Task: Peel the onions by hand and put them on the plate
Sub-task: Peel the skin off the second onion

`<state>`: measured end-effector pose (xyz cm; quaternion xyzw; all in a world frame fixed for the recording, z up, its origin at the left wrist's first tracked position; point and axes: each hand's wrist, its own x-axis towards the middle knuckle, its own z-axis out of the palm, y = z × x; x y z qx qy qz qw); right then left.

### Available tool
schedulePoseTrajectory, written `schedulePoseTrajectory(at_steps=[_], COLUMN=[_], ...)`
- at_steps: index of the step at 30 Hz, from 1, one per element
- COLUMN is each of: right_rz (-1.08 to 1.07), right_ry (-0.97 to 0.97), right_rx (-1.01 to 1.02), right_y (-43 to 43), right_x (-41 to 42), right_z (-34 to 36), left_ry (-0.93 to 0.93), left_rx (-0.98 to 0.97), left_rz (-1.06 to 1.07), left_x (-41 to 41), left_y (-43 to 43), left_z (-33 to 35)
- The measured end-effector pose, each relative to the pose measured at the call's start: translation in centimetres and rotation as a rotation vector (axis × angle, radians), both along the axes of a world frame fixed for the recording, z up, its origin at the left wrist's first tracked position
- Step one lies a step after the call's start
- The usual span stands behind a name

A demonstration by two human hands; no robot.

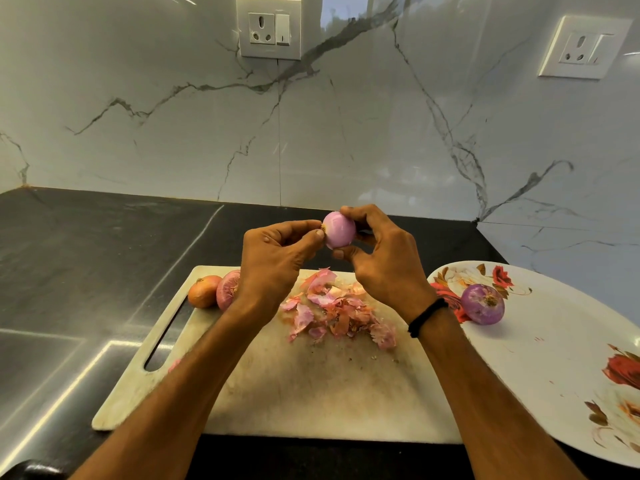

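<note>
A pale pink peeled onion (339, 230) is held up above the cutting board (311, 382). My right hand (384, 258) grips it from the right and below. My left hand (277, 258) pinches at the onion's left end with thumb and fingertips. A purple peeled onion (482, 304) lies on the white flowered plate (554, 348) at the right. Two unpeeled onions sit at the board's far left corner, a brown onion (203, 291) and a pink onion (228, 289) partly hidden behind my left wrist.
A heap of pink onion skins (332, 313) lies on the middle of the board. The board rests on a dark stone counter (86, 254). A marble wall with two sockets (268, 27) stands behind. The plate reaches past the right frame edge.
</note>
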<state>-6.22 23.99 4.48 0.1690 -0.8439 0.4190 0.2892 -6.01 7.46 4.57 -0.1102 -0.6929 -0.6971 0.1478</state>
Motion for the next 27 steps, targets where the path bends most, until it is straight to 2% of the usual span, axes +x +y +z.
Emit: schedulePoseTrajectory(at_steps=[3,9,15,19,23,27], right_rz=[0.015,0.071,0.086,0.088,0.080,0.062], right_ry=[-0.028,-0.089,-0.113,-0.099,-0.088,-0.087], right_rx=[-0.010,-0.116,-0.044,0.031,0.053,0.048], right_y=[-0.1,0.4,0.0,-0.2,-0.4,0.0], right_x=[0.1,0.4,0.7,0.8,0.8,0.8], right_z=[0.0,0.7,0.4,0.4,0.3,0.6], left_ry=[0.039,0.104,0.188,0.313,0.412,0.406], left_rx=[-0.077,-0.100,-0.251,-0.437,-0.535,-0.600], left_rz=[0.029,0.017,0.130,0.177,0.246,0.368], left_x=[-0.3,-0.2,-0.4,-0.8,-0.9,-1.4], left_y=[-0.3,-0.6,-0.5,-1.0,-1.1,-1.8], left_z=[0.0,0.5,0.2,-0.1,-0.3,-0.5])
